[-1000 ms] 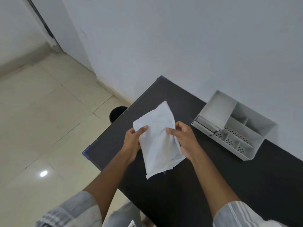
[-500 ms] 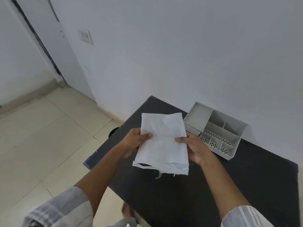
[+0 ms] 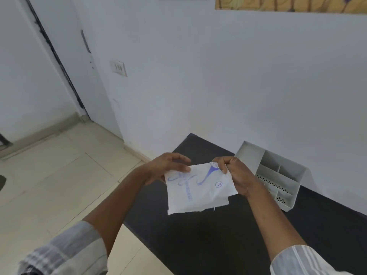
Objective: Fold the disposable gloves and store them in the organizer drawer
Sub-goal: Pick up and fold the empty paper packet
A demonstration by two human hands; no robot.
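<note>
A white paper glove packet (image 3: 200,192) with blue printing hangs in the air above the black table (image 3: 198,245). My left hand (image 3: 168,167) pinches its upper left edge. My right hand (image 3: 236,177) grips its upper right corner, fingers curled over the top. The grey organizer (image 3: 278,175) with several compartments stands on the table just right of my right hand, against the wall. No bare gloves are visible; the drawer front is hidden behind my right hand.
The table's left edge (image 3: 139,231) drops to a tiled floor (image 3: 59,185). A white wall (image 3: 218,86) runs close behind the table and organizer. A switch plate (image 3: 118,68) and a door frame (image 3: 57,62) are at the far left.
The packet has been turned over, so its blue printed side now faces me. Both hands have shifted to its top edge, and the camera has tilted upward.
</note>
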